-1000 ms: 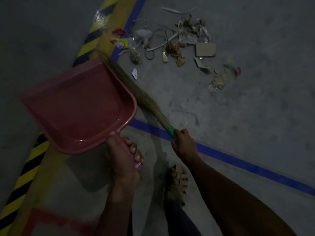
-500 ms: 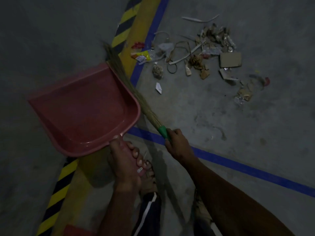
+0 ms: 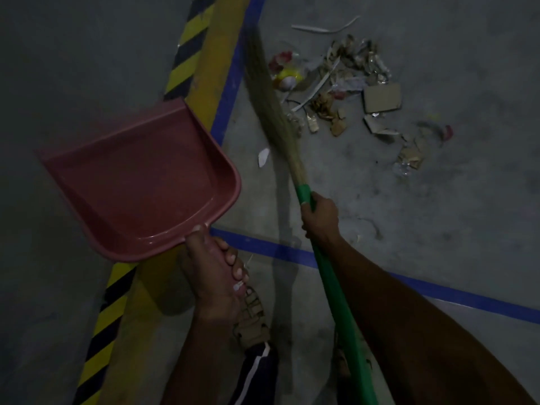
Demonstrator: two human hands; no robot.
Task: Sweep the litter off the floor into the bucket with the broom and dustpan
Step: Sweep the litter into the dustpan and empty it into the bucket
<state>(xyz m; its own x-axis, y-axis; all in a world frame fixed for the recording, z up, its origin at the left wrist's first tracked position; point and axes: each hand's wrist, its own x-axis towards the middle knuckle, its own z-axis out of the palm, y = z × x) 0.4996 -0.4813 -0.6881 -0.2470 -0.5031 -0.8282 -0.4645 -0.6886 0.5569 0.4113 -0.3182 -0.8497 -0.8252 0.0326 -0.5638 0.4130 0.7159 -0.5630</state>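
Left hand [image 3: 211, 276]: grip wrapped around red dustpan [image 3: 140, 182], raised at 9 o'clock.
Right hand [image 3: 320, 216]: grip wrapped around green-handled broom [image 3: 304, 194], bristles beside litter [image 3: 344, 92] at 1 o'clock.

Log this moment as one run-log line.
left hand: holds dustpan, empty | right hand: holds broom | litter: on floor | bucket: unseen

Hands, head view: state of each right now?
Left hand: closed on the dustpan handle.
Right hand: closed on the broom handle.
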